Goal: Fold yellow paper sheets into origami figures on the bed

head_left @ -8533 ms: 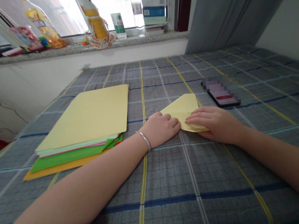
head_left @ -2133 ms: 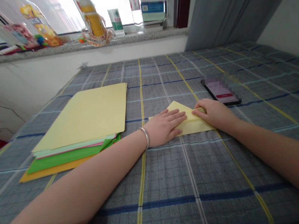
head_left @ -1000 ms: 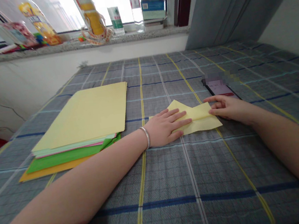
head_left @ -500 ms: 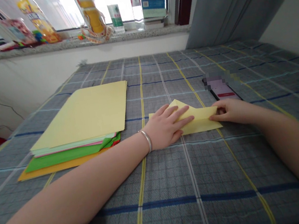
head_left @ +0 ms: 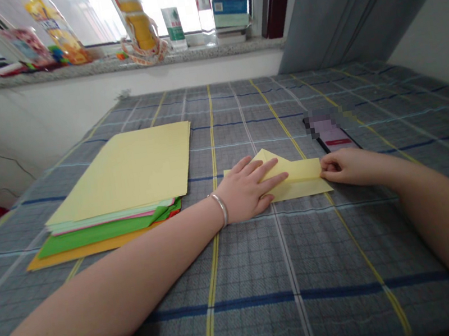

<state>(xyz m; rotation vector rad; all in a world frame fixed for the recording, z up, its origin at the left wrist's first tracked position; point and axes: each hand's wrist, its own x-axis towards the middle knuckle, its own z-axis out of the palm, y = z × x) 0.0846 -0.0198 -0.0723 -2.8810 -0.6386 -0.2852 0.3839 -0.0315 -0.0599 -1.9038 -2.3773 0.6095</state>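
A folded sheet of pale yellow paper (head_left: 299, 183) lies flat on the plaid cover, its peak pointing away from me. My left hand (head_left: 249, 189) presses on its left part with the fingers spread, and a silver bangle (head_left: 221, 209) circles that wrist. My right hand (head_left: 346, 167) is at the sheet's right end, its curled fingertips touching the upper flap. The thumb's contact with the paper is hidden.
A stack of coloured paper (head_left: 123, 172) lies left of my left arm, with pale yellow on top and green and orange showing below. A phone (head_left: 335, 139) lies beyond my right hand. Bottles (head_left: 135, 17) and boxes stand on the stone windowsill (head_left: 114, 66) ahead.
My right hand has slid rightward along the folded sheet to its right end. My left hand stays on the paper, its fingers shifted slightly. The fold now lies flatter.
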